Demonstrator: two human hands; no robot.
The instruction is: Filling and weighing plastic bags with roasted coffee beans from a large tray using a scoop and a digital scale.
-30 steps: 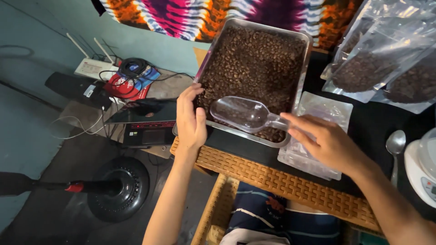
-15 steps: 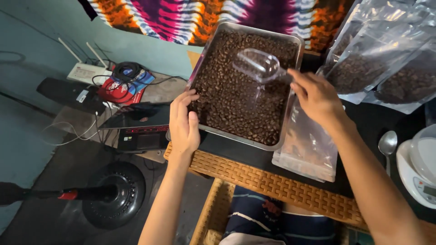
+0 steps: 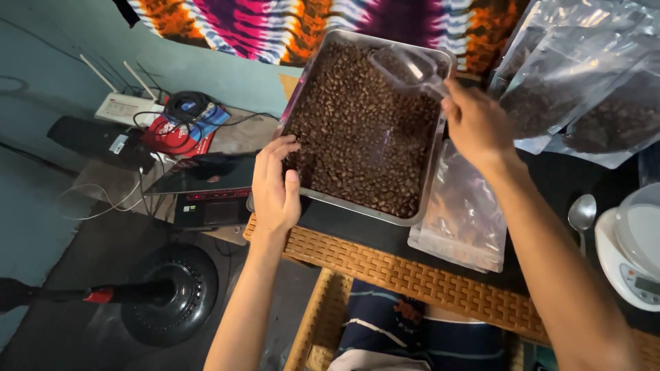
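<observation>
A metal tray (image 3: 426, 180) full of dark roasted coffee beans (image 3: 354, 130) sits on a black-topped wicker table. My left hand (image 3: 275, 189) grips the tray's near left edge, fingers over the rim. My right hand (image 3: 474, 124) holds a clear plastic scoop (image 3: 407, 67) by its handle over the tray's far right corner, its mouth down among the beans. Just right of the tray lies a stack of empty clear pouches (image 3: 464, 209).
Filled clear bean pouches (image 3: 584, 89) lean at the back right. A metal spoon (image 3: 581, 214) and a white kitchen scale (image 3: 632, 257) sit at the right. A woven wicker table edge (image 3: 412, 278) runs in front. A laptop (image 3: 206, 189), cables and a fan base (image 3: 168, 292) lie to the left.
My right hand carried the scoop from the tray's near edge to its far right corner. My left hand kept its hold on the tray's edge.
</observation>
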